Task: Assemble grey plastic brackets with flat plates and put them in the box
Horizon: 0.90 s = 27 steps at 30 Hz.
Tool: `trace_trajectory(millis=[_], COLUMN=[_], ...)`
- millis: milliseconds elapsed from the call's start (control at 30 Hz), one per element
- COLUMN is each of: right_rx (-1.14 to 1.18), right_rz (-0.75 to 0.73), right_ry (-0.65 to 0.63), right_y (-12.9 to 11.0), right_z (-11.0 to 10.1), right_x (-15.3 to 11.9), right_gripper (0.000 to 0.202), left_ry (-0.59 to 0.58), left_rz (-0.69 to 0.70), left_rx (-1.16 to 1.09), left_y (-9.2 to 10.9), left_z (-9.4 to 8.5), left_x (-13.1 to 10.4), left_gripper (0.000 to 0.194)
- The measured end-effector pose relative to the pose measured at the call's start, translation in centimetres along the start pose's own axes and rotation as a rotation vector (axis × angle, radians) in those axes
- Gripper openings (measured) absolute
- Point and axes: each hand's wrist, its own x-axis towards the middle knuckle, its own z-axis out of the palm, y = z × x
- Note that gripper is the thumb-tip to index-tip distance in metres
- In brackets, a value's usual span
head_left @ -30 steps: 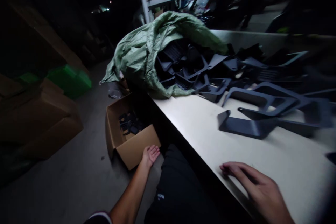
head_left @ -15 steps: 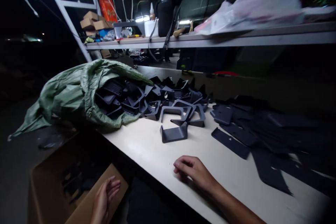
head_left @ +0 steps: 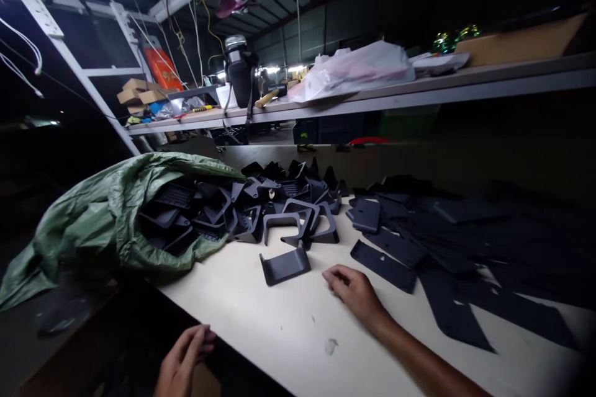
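My right hand (head_left: 354, 293) is over the white tabletop (head_left: 261, 329), between a U-shaped black bracket (head_left: 285, 267) and flat black plates (head_left: 384, 265). Its fingers are loosely bent and nothing shows in them. Off the table's front edge is my left hand (head_left: 185, 360), fingers stretched forward and no object visible in it. Behind the single bracket, a heap of similar black brackets (head_left: 298, 218) spills from the mouth of a green woven sack (head_left: 125, 211).
A dim cardboard box (head_left: 205, 381) stands below the table edge on the left. Along the back runs a raised shelf (head_left: 349, 102) bearing a black bottle (head_left: 239, 77), a hammer (head_left: 270, 96), a plastic bag (head_left: 354, 68) and small boxes (head_left: 135, 93).
The view has tilted up and turned right. My right hand has moved forward, closer to the single bracket and the plates. My left hand has risen from the cardboard box flap toward the table edge.
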Motion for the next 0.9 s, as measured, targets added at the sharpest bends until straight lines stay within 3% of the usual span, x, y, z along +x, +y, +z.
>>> trace_trajectory(millis=[133,300,500,767,900], right_rx=[0.046,0.109,0.118,0.098,0.099], right_rz=[-0.014,-0.012,-0.034,-0.052,-0.041], right_ry=[0.030,0.012,-0.010,-0.016,-0.019], right_y=[1.1,1.3,1.5,1.8,1.7], right_z=[0.3,-0.1,-0.3,-0.1,-0.2], right_x=[-0.4,-0.2,-0.1,0.1,0.0], right_gripper=[0.041,0.042,0.045,0.044,0.044], left_ry=[-0.117,-0.140,-0.252,-0.268,-0.262], left_rz=[0.087,0.162,0.182,0.361,0.477], left_rx=[0.055,0.072,0.155,0.184,0.282], left_y=[2.5,4.3,6.9,14.8,17.5], left_z=[3.8,7.6,9.3,13.2,15.2], left_x=[-0.3,-0.1,1.7,4.9,4.8], left_gripper=[0.065,0.054,0.057,0.042,0.034])
